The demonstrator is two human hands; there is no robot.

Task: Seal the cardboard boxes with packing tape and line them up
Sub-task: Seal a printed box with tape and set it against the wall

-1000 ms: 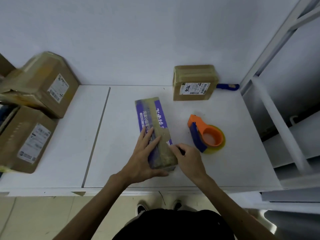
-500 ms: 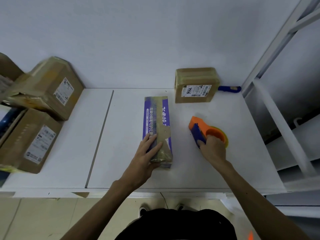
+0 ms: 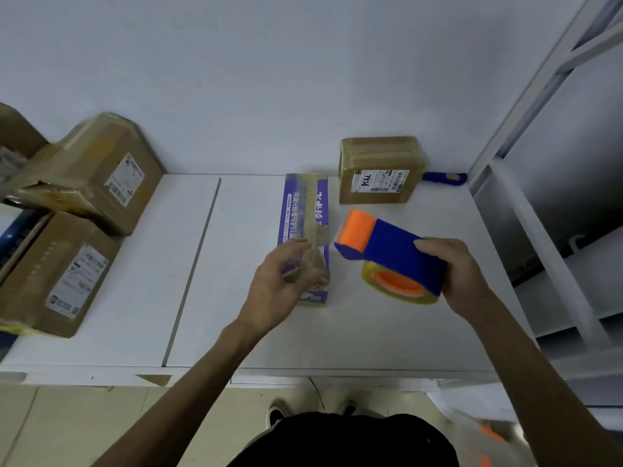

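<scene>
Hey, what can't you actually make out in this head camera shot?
Head view:
- blue-handled tool: all but the handle hidden behind the small taped box.
- purple box: near end covered by the left hand, whose grip is blurred.
- labels on left cartons: too blurred to read.

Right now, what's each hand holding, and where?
Right hand grips the tape dispenser by its blue body; left hand pinches the loose tape end over the purple box.

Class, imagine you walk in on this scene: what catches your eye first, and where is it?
The bright orange and blue tape dispenser, gripped in the right hand above the white table, right of centre. Beside it, the left hand is at the near end of a long purple box, with taped brown boxes stacked at far left.
</scene>
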